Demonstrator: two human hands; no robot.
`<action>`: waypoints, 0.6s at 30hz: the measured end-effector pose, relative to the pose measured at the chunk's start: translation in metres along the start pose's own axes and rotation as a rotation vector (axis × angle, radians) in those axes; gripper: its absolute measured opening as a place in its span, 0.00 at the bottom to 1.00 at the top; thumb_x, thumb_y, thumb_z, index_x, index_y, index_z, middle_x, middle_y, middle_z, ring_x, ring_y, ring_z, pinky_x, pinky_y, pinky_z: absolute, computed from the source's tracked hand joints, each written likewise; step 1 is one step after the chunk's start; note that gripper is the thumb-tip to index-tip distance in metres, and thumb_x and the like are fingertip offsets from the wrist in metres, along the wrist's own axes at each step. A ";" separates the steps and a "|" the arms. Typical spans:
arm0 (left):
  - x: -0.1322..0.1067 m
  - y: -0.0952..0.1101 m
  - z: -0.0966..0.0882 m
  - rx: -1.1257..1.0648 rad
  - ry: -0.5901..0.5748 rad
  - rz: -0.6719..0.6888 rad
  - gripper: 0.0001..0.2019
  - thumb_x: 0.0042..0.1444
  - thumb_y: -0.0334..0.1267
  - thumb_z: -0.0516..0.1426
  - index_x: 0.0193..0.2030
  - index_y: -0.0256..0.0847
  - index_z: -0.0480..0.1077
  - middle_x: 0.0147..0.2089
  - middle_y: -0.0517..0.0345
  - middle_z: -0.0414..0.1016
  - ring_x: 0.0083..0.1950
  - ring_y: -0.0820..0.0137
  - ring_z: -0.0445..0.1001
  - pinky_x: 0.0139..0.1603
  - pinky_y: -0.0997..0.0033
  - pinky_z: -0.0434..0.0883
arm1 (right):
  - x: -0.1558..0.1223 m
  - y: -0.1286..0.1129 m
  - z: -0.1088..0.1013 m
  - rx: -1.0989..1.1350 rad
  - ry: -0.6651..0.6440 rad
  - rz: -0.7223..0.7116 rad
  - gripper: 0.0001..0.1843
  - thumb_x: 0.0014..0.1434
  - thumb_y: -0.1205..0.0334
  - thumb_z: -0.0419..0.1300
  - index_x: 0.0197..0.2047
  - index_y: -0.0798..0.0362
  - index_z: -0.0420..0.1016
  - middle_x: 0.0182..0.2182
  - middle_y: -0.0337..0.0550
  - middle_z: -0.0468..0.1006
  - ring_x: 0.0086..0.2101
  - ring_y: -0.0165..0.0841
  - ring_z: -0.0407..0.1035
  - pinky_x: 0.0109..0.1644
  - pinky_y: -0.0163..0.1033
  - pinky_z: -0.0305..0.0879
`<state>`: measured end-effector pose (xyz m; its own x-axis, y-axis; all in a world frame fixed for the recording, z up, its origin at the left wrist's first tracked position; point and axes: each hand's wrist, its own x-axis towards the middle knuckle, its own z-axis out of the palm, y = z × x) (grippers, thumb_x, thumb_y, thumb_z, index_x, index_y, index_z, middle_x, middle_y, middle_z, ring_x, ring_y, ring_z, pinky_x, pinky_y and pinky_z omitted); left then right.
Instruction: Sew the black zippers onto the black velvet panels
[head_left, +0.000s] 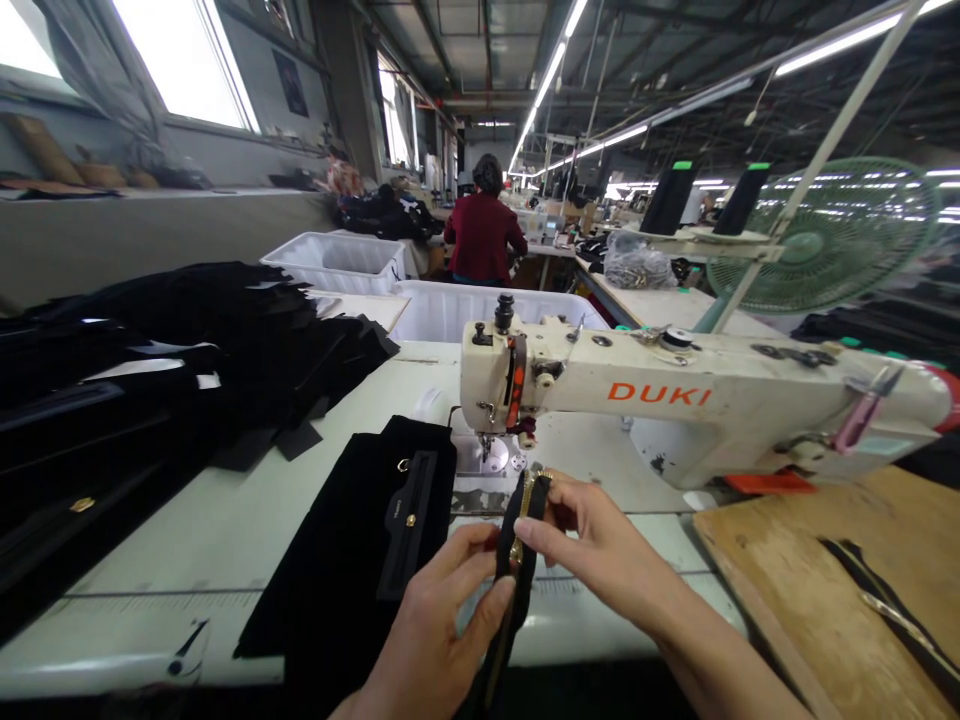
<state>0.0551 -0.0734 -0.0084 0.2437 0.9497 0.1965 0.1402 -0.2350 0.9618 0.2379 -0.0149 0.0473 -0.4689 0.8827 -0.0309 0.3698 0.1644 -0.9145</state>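
Note:
A black zipper [506,590] with gold teeth is held up in front of the sewing machine. My left hand [442,610] pinches its tape from the left, below the gold slider. Higher up, my right hand [585,530] grips the same zipper between thumb and fingers, near its curled top end. Left of my hands lies a black fabric panel [337,520], with a dark strip [409,525] and small gold fittings on it. The sewing machine's needle area [486,450] is just beyond my hands.
The white sewing machine [675,390] spans the right. Stacked black fabric pieces [225,370] fill the left. On the wooden board [810,540] lies another zipper [892,610]. White plastic bins [487,310] stand behind the table, and a person in dark red [484,235] sits beyond.

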 end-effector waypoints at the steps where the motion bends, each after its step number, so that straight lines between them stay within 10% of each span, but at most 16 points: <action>1: 0.000 0.000 0.002 -0.127 -0.050 -0.054 0.14 0.66 0.40 0.57 0.56 0.46 0.75 0.55 0.49 0.74 0.56 0.56 0.72 0.58 0.64 0.68 | 0.001 0.001 0.001 0.040 -0.015 0.014 0.15 0.58 0.51 0.61 0.29 0.54 0.69 0.24 0.37 0.69 0.26 0.31 0.64 0.30 0.35 0.60; 8: -0.004 -0.004 0.017 -0.550 0.048 -0.303 0.17 0.62 0.47 0.61 0.53 0.43 0.76 0.58 0.50 0.74 0.61 0.56 0.68 0.65 0.60 0.60 | 0.012 0.011 -0.001 0.144 -0.053 -0.038 0.19 0.58 0.45 0.62 0.31 0.54 0.70 0.27 0.37 0.70 0.29 0.30 0.64 0.33 0.35 0.60; 14: -0.004 -0.011 0.030 -0.828 0.058 -0.498 0.19 0.59 0.54 0.62 0.42 0.37 0.73 0.33 0.55 0.76 0.27 0.68 0.76 0.34 0.66 0.73 | 0.032 0.042 0.003 -0.263 0.070 -0.112 0.10 0.61 0.58 0.60 0.30 0.53 0.72 0.28 0.37 0.72 0.30 0.32 0.66 0.35 0.35 0.61; 18: -0.002 -0.024 0.038 -0.959 0.089 -0.551 0.22 0.51 0.50 0.69 0.44 0.36 0.73 0.34 0.54 0.75 0.30 0.65 0.78 0.42 0.57 0.74 | 0.049 0.067 0.016 -0.424 0.195 -0.078 0.08 0.57 0.66 0.63 0.28 0.53 0.69 0.27 0.38 0.69 0.30 0.34 0.65 0.37 0.39 0.62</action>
<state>0.0880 -0.0775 -0.0387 0.3012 0.8956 -0.3275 -0.6019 0.4449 0.6631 0.2270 0.0325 -0.0215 -0.3638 0.9201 0.1449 0.6533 0.3630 -0.6644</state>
